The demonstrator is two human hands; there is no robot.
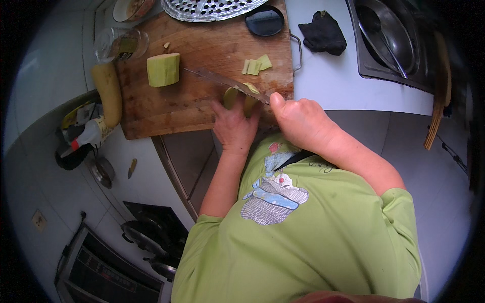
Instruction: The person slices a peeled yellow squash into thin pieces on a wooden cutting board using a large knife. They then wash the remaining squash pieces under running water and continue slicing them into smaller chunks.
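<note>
In my right hand (pixel 303 121) is the handle of a kitchen knife (pixel 227 81), its blade reaching left across the wooden cutting board (pixel 204 49). The fingers of my left hand (pixel 237 123) press on a piece of pale green peeled vegetable (pixel 229 97), perhaps squash, under the blade. Blade and fingers hide part of that piece. A thick peeled chunk (pixel 163 70) stands upright on the board to the left. Several thin cut slices (pixel 255 65) lie beyond the knife, toward the right edge.
Left of the board rests a long tan squash (pixel 107 92), near a clear plastic jar (pixel 121 43). A perforated metal steamer plate (pixel 214 8) and a black round lid (pixel 264 21) sit at the far side. On the right are a dark cloth (pixel 323 33) and a sink (pixel 390 34) holding a pan.
</note>
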